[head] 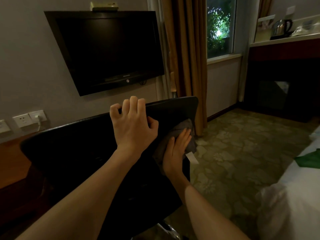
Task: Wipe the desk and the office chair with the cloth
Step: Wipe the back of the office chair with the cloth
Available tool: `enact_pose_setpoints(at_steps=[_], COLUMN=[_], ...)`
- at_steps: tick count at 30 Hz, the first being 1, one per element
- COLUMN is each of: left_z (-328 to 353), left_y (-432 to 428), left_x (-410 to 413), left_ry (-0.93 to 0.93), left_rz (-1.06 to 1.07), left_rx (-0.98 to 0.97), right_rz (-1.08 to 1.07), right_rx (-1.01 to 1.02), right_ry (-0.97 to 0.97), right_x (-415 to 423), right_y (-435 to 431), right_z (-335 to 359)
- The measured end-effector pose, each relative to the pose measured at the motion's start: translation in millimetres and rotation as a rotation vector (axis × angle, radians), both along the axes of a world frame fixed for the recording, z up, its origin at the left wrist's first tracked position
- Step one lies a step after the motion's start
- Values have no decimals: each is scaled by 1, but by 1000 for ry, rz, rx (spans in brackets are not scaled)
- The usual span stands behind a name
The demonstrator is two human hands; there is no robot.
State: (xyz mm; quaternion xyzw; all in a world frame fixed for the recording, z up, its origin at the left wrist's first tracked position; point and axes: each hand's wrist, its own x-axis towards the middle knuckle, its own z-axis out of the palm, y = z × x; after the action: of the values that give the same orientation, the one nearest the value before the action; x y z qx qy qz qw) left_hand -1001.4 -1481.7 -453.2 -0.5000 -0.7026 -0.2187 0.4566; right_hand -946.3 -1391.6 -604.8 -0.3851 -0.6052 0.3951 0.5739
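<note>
1. Looking down through the head camera, I see the left hand [133,129] gripping the top edge of the black office chair [78,153] backrest. Its fingers [134,101] are curled over that rim and the thumb is bent against the near face
2. The right hand [176,151] lies flat on the grey cloth [182,125]. Its fingers [186,134] are straight and close together, pressing the cloth against the near face of the backrest, close to its right edge and lower than the left hand
3. The cloth is bunched and shows above and on both sides of the right hand. A white tag [192,157] hangs from its lower edge, just right of that hand's wrist
4. The backrest is turned toward me and stands in front of the brown wooden tabletop [12,163], of which I see only a strip at the left, along the wall
5. White wall sockets [22,120] sit just above the tabletop, one with a white plug [39,116] in it. A television [107,51] with a dark screen is mounted higher up, and a pale box [103,6] rests on its top edge
6. A tan curtain [187,49] hangs right of the television, beside a window [220,26] showing green leaves. A kettle [282,28] stands at the far right
7. Patterned green carpet [242,153] spreads right of the chair, and a white bed [303,205] fills the lower right corner with a green item [306,160] on it
</note>
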Motion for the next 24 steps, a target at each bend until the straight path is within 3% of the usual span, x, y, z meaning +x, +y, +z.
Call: enact_pose_setpoints(at_steps=[11, 18, 24], left_z=[-1, -1, -1], left_y=[3, 3, 4], left_x=[1, 2, 1], left_ry=[8, 14, 23], left_rz=[0, 2, 18], left_rx=[-6, -13, -14], right_rz=[35, 42, 6], right_rx=[-232, -356, -88], right_ry=[-77, -2, -61], right_x=[-3, -1, 1], right_y=[-4, -5, -3], right_z=[-49, -48, -27])
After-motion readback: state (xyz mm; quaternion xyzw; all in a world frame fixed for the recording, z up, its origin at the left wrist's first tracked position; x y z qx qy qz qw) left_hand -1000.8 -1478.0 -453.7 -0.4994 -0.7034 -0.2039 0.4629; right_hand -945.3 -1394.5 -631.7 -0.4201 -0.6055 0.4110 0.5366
